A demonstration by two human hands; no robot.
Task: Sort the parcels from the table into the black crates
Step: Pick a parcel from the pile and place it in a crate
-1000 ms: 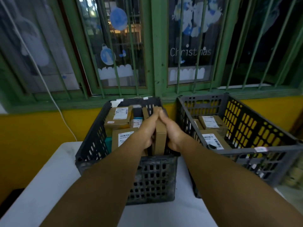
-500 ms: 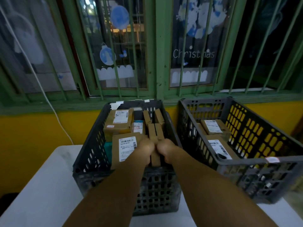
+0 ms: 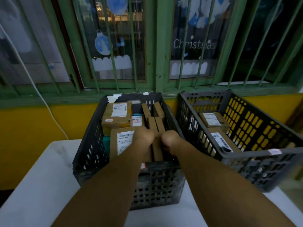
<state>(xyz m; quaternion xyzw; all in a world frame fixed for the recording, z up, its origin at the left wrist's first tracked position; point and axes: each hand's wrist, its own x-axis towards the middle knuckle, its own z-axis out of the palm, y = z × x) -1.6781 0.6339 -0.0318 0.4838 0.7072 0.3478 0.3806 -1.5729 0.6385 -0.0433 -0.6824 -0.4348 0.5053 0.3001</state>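
Both the left hand and right hand curl around a slim parcel standing on edge inside the left crate, against its near wall. Judged risk: released unsupported, the parcel tips onto the neighbouring labelled parcel or jams the upright row behind it

Fingers of both hands curl down out of sight; the right crate is cut off at 3 o'clock.

Crates black, slotted; parcels brown with white barcode labels; wall yellow; window bars green.
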